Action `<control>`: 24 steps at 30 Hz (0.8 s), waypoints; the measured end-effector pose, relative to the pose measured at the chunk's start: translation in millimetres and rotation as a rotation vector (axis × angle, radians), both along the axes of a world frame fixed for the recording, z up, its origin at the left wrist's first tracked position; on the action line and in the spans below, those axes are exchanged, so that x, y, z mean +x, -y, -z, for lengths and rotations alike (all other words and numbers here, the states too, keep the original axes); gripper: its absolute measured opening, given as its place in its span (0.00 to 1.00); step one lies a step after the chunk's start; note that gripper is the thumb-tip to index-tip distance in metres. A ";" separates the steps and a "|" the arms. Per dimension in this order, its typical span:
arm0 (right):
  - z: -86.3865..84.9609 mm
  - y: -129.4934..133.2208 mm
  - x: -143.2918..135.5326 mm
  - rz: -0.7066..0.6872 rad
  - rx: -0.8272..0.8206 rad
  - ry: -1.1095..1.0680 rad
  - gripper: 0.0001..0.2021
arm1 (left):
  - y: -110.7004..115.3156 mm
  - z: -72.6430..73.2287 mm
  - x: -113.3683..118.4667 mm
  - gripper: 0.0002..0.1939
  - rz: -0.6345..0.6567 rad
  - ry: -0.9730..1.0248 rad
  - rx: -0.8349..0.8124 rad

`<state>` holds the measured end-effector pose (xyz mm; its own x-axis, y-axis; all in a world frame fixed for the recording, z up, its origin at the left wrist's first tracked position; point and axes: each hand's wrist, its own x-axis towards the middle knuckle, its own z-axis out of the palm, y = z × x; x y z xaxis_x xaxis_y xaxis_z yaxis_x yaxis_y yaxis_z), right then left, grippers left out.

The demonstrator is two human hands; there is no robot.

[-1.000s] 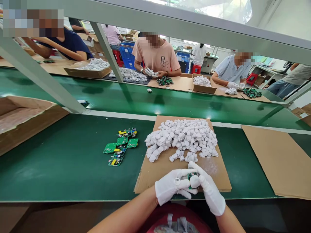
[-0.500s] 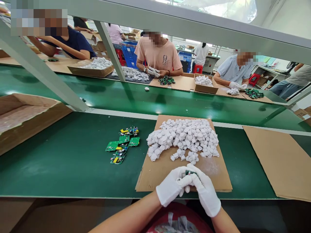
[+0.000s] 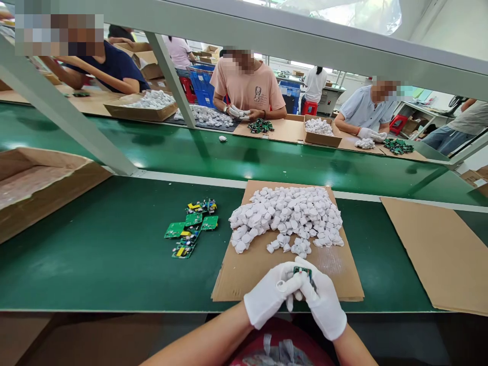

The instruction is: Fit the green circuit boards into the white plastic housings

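Both hands wear white gloves and meet over the near edge of a cardboard sheet. Between their fingers is a small green circuit board, mostly covered by the gloves. My left hand grips it from the left, and my right hand closes round it from the right. Just beyond the fingers, a large heap of white wrapped pieces lies on the cardboard. Several green circuit boards with yellow and blue parts lie on the green table, left of the cardboard.
An open cardboard box stands at the left, another cardboard sheet lies at the right. A metal frame crosses in front. Beyond the green belt, several people work at boxes and piles.
The board between my fingers has tilted slightly and shows a little more. On the belt, a small white piece has moved left.
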<state>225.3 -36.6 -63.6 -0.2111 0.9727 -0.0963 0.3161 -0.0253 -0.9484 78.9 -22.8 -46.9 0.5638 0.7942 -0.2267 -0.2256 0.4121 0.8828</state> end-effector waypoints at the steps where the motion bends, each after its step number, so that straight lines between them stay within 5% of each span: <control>1: 0.5 0.1 0.3 -0.004 -0.005 -0.025 0.25 | -0.4 0.1 0.1 0.18 -0.002 -0.024 -0.006; 5: -1.0 -0.3 1.0 -0.047 -0.033 -0.192 0.27 | -2.8 1.4 0.4 0.15 -0.034 -0.015 -0.083; 14: -1.6 1.0 -8.1 0.059 0.040 -0.076 0.20 | -3.0 6.8 4.3 0.20 -0.131 -0.012 -0.044; 24: 8.3 -2.0 1.5 0.059 0.071 -0.057 0.23 | -5.6 0.1 2.1 0.21 -0.046 0.230 -0.124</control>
<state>226.8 -34.6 -71.8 -0.1565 0.9876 -0.0156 0.2611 0.0261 -0.9649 81.1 -17.2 -47.0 0.5758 0.7942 -0.1941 -0.4352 0.4987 0.7496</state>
